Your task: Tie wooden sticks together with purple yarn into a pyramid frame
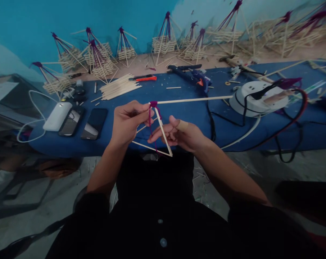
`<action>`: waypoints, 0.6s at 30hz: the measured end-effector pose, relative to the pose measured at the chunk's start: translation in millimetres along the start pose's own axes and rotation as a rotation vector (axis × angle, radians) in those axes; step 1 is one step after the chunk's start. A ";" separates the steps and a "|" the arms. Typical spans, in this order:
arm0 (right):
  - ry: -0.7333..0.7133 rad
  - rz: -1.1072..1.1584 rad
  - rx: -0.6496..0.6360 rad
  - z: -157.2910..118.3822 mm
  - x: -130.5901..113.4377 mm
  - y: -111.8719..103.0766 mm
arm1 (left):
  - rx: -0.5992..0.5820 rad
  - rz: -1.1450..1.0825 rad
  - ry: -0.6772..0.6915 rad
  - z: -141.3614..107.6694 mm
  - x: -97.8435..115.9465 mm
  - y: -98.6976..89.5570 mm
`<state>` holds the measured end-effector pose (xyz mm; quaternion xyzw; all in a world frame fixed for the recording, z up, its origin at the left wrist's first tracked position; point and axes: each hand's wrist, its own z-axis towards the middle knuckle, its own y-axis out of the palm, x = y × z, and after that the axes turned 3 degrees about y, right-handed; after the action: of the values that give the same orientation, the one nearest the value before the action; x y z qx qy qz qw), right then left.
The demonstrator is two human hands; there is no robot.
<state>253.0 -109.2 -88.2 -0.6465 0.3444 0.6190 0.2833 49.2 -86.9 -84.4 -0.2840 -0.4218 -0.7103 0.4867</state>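
Note:
A frame of thin wooden sticks is held up over the table's front edge, with purple yarn wound round its top joint and hanging down in strands. One long stick points right from that joint. My left hand pinches the frame at the wrapped joint. Behind the slanting stick is my right hand, its fingers curled beside the hanging yarn and its index finger pointing left; a bandage is round one finger. Whether yarn lies between those fingers is too small to tell.
On the blue table are loose sticks, an orange cutter, a glue gun, two phones, a white power bank and a round power strip with cables. Several stick structures line the wall.

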 end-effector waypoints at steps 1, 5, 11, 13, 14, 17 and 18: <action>-0.005 0.022 0.061 -1.3 -0.3 -0.7 | 0.004 -0.005 0.005 0.1 -0.2 -1.4; -0.099 0.023 0.399 -13.9 0.8 -5.3 | 0.034 0.018 0.019 0.3 -0.8 -9.3; -0.317 -0.179 0.712 -47.3 0.4 -1.7 | 0.027 0.053 0.019 -3.3 -3.5 -17.4; -0.383 -0.258 0.731 -55.6 -3.0 2.4 | 0.019 0.040 0.025 -4.3 -3.6 -16.1; -0.416 -0.296 0.732 -58.7 -5.0 4.2 | 0.015 0.028 0.026 -4.6 -3.3 -14.9; -0.456 -0.345 0.714 -64.2 -8.9 7.8 | 0.018 -0.025 0.020 -4.2 -1.2 -10.4; -0.438 -0.330 0.695 -65.1 -9.1 8.6 | 0.027 -0.041 0.019 -3.7 -0.3 -9.0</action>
<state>285.6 -165.1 -73.9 -0.4127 0.3563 0.5353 0.6452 41.0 -88.5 -89.3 -0.2618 -0.4324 -0.7173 0.4796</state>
